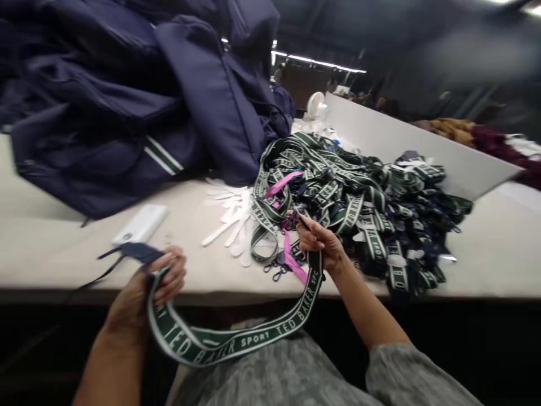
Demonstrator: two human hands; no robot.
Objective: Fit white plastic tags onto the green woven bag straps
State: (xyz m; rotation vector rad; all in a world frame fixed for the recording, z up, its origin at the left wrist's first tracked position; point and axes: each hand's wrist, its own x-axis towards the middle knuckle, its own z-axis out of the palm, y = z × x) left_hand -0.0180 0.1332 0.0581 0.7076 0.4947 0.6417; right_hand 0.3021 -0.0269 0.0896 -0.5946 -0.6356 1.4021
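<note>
Grey patterned cloth (296, 366) on the person's lap lay closest, and just above it sagged a green strap (236, 341), strung between the two hands below the table edge (63, 285). The left hand (143, 293) was clenched around one end of the strap, at the near edge of the table, where a dark blue tab (137, 252) stuck out past the fingers. The right hand (321, 242) pinched the other end, up against the pile of straps (363, 208) on the table. White woven letters on the strap read "TED BAKER SPORT", repeated along its length; the same lettering showed on the pile, though too small there to read fully. The strap looked light, soft and limp, drooping in a loop under its own weight, so it would probably be best gripped at the ends, near the hardware, rather than mid-span. A pink ribbon (291, 256) and small dark clips (276, 269) lay on the table beside the right hand. White plastic strips (230, 217) sat left of the pile, a white rectangular case (141, 224) further left, and dark blue jackets (127, 101) were heaped behind on the table.
</note>
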